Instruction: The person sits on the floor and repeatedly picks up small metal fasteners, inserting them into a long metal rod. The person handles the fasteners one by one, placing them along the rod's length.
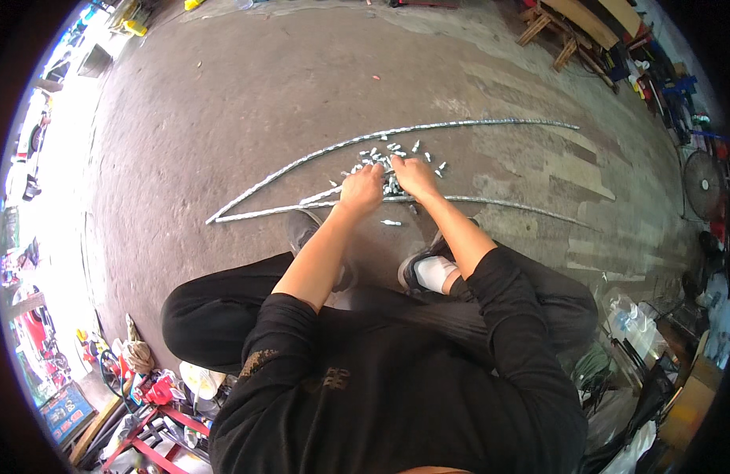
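- In the head view, you are sitting low over the concrete floor [262,103], knees spreading wide and both hands meeting in front of your shoes.
- Your left hand [363,188] is hovering at the left of a loose pile of small silvery metal pieces [392,188]; its fingers are curling inward, but you are hiding their tips, so whether they are gripping anything cannot be told.
- Your right hand [413,178] is reaching over the pile's right side, just beside the left; its fingers are bending too, and their grip cannot be made out either.
- A short silvery row [321,196] is slanting up toward your left hand; whether it is touching the hand is unclear.
- Beyond your hands, a long silvery row [460,123] is curving across the floor.
- A second long row [460,199] is running beneath your forearms, nearly meeting the first at the left.
- One loose piece [391,223] is lying nearer you, between your shoes.
- A round fan [703,183] is standing far right.
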The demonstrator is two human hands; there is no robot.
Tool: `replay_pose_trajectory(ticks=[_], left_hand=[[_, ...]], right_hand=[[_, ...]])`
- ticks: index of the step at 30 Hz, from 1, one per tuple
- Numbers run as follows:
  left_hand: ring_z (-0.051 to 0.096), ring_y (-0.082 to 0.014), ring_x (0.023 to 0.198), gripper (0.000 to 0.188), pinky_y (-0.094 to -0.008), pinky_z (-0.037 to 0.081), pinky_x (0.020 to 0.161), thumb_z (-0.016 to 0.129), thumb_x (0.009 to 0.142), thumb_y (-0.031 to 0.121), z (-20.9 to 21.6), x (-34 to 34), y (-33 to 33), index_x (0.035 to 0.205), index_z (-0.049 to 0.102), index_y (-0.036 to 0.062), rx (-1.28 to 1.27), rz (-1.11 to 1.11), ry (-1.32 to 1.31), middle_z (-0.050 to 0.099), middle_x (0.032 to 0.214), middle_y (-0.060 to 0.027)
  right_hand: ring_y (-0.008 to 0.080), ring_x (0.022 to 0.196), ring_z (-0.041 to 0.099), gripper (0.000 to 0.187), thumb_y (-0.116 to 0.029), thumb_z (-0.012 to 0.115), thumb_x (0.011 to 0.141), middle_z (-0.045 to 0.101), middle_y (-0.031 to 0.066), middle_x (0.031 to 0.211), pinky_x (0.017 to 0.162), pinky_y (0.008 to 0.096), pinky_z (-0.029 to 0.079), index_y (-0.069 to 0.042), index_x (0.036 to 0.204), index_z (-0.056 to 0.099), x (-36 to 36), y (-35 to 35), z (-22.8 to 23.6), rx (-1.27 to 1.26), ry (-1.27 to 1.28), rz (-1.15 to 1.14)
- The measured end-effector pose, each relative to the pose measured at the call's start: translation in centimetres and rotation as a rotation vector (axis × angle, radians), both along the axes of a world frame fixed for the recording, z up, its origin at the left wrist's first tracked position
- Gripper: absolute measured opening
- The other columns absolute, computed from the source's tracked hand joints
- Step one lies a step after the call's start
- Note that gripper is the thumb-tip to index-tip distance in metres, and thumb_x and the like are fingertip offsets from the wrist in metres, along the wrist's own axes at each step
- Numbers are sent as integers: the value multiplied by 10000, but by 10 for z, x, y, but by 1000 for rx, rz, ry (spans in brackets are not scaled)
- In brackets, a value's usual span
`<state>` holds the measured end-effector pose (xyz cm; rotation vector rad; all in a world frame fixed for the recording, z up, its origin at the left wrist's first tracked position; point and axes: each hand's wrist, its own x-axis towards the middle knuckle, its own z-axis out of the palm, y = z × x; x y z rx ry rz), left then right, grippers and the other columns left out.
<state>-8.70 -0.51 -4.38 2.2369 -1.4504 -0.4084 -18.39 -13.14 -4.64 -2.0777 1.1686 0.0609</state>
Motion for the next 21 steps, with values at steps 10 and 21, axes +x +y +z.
replay_pose_trajectory(ticks=[10,21], left_hand=[[670,-374,866,364,-471,525,762,522,842,354,48,-6,-14,884,681,29,357,100,52,676,946,-235],[661,-337,817,446,-428,492,763,677,782,386,32,29,-11,861,659,-53,193,-28,468,668,878,-257]], right_hand=[[452,869,633,683,-511,354,933,631,317,860,803,490,474,86,834,671,-3,11,17,52,-88,4],[421,766,618,562,-473,426,951,627,262,781,676,470,455,34,815,625,-5,-2,31,51,-436,231]])
